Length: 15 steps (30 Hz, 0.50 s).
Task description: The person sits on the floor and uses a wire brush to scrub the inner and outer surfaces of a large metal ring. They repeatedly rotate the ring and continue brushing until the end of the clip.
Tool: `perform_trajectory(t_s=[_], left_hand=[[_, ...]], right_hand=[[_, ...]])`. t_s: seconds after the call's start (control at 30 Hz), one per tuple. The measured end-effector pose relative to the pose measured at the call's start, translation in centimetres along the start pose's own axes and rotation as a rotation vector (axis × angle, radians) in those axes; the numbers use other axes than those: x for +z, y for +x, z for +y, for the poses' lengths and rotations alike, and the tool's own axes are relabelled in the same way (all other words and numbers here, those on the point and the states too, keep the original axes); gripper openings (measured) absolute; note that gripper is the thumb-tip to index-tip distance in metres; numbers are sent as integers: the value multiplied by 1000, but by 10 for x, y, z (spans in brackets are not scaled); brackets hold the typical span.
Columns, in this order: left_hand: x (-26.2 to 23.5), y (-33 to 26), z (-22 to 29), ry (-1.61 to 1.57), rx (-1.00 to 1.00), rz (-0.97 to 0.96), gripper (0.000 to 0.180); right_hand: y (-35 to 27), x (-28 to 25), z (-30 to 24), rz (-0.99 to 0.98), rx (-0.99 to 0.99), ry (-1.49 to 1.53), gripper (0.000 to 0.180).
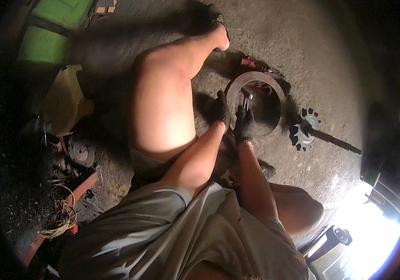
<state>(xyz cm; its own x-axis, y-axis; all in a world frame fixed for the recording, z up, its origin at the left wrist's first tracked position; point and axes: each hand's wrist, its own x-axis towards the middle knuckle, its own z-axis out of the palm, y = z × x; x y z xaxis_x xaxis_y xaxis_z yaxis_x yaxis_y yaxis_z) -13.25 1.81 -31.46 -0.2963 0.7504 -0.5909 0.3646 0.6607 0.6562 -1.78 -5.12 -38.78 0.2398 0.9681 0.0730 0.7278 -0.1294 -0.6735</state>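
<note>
A heavy, rust-brown round metal housing (278, 95) with a wide open middle lies on the floor in front of me. My left hand (219, 109), in a dark glove, grips its left side, though the fingers are partly in shadow. Over the near part of the opening is my right hand (244, 125), also gloved, closed on a slim shiny metal tool (247, 101). The tool points away from me into the ring; its exact kind is too small to tell. Reddish metal parts (248, 63) show at the housing's far side.
A toothed rotor with a long shaft (311, 131) lies to the right. At far right a bright lamp (368, 238) glares. Left of my leg are a metal disc (81, 152), coiled wire (62, 219), a rusty bar (82, 186) and cardboard (69, 100). Green panels (44, 45) stand far left.
</note>
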Motion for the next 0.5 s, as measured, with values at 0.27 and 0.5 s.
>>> perform_trajectory(t_s=[0.27, 0.5], left_hand=[[23, 20, -24, 93, 41, 54, 83], [32, 29, -32, 137, 7, 63, 81]], right_hand=[[-13, 10, 23, -23, 136, 181, 47], [-4, 9, 20, -74, 272, 197, 34]])
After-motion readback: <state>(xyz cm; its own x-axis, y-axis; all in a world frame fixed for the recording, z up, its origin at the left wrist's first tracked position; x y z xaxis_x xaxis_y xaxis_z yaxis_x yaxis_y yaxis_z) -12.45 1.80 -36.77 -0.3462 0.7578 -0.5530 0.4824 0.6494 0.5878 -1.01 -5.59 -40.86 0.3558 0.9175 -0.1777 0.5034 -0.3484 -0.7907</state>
